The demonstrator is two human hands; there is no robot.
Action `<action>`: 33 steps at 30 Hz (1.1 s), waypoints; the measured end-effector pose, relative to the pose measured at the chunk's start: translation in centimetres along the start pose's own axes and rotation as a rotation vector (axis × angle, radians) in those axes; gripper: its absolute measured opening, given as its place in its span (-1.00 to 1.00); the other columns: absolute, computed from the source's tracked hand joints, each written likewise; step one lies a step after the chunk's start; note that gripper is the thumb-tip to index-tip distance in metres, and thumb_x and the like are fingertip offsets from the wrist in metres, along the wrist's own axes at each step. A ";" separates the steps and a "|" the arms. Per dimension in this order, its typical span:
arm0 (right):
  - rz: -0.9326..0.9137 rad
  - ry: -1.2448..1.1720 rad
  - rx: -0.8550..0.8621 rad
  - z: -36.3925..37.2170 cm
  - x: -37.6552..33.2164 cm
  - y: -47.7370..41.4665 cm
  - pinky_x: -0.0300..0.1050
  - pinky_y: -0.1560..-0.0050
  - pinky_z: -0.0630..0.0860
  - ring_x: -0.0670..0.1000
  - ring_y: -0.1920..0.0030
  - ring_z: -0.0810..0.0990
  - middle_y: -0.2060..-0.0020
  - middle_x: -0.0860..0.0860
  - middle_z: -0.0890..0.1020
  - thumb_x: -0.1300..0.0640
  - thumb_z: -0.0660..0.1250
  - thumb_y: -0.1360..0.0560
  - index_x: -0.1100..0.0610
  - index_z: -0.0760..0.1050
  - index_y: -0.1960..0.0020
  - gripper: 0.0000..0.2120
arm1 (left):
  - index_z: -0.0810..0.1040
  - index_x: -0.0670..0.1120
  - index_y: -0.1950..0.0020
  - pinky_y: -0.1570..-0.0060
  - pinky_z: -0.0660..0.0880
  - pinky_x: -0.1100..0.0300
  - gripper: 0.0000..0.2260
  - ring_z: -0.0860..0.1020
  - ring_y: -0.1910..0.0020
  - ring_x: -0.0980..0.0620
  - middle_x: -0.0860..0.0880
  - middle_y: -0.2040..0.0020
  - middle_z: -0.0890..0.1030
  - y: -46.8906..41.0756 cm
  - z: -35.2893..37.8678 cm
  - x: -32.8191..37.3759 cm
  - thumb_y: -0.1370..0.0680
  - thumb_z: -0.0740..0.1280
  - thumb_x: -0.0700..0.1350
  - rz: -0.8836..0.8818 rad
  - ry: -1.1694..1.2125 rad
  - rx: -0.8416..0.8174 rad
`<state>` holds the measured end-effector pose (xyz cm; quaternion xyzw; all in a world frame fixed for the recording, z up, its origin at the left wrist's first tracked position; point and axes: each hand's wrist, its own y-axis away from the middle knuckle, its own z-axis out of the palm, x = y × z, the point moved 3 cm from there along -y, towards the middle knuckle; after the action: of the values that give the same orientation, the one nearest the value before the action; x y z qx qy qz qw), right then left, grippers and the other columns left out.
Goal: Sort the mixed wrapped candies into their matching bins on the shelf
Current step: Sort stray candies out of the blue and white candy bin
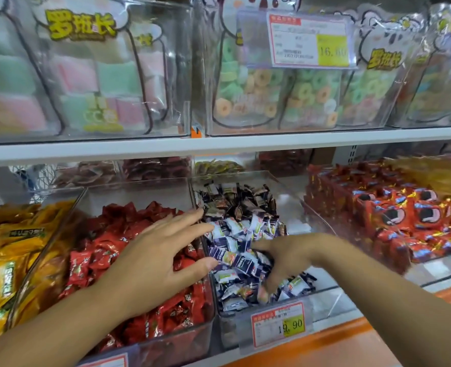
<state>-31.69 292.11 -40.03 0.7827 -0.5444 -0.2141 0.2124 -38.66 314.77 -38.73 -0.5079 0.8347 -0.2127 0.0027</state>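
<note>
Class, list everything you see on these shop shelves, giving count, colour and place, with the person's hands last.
pastel sweet bags: several, clear, upper shelf left
ring sweet bags: several, clear, upper shelf right
price tags: at least two, red-edged, one on each shelf
yellow packets: many, yellow, lower far-left bin
red candies: many, red, second bin
purple-and-white candies: many, middle bin
red-and-blue packets: many, lower right
left hand: one, open, above red candies
right hand: one, fingers down in purple-and-white candies

L hand [160,250] spread flat over red candies [163,316], fingertips at their bin's [171,348] right wall. R hand [287,260], fingers down in blue-white candies [235,234], near front edge of mid bin [330,300].
</note>
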 end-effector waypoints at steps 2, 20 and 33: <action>-0.004 -0.048 0.017 1.2 0.2 -1.5 0.03 -0.19 0.51 0.11 -0.17 0.50 -0.22 0.03 0.48 -0.13 0.49 -0.34 0.03 0.24 -0.35 -0.28 | 0.19 0.42 -0.43 -0.30 -0.22 0.51 -0.39 -0.17 -0.34 0.59 0.40 -0.50 0.02 0.0 0.1 0.0 -0.41 -0.11 0.54 0.007 0.015 0.015; -0.022 -0.966 0.435 -4.1 -0.8 -0.9 0.11 0.14 0.54 0.22 0.17 0.58 -0.02 0.17 0.59 -0.08 0.59 0.09 0.26 0.53 -0.09 -0.17 | 0.06 0.50 -0.38 -0.18 -0.29 0.64 -0.45 -0.27 -0.26 0.66 0.51 -0.41 -0.11 0.1 -0.1 0.3 -0.40 -0.14 0.52 -0.009 0.005 -0.026; -0.081 -0.414 0.590 -5.1 0.5 1.8 -0.18 0.07 0.61 -0.07 0.16 0.64 0.10 -0.03 0.68 0.20 0.32 -0.54 0.06 0.64 0.01 -0.87 | 0.18 0.39 -0.45 -0.22 -0.35 0.55 -0.34 -0.34 -0.19 0.68 0.43 -0.46 -0.06 0.3 -0.2 0.5 -0.38 -0.15 0.53 -0.014 0.002 0.018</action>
<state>-29.98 291.57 -34.87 0.7714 -0.5826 -0.2102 -0.1462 -39.22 314.55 -38.60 -0.5136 0.8292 -0.2206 0.0051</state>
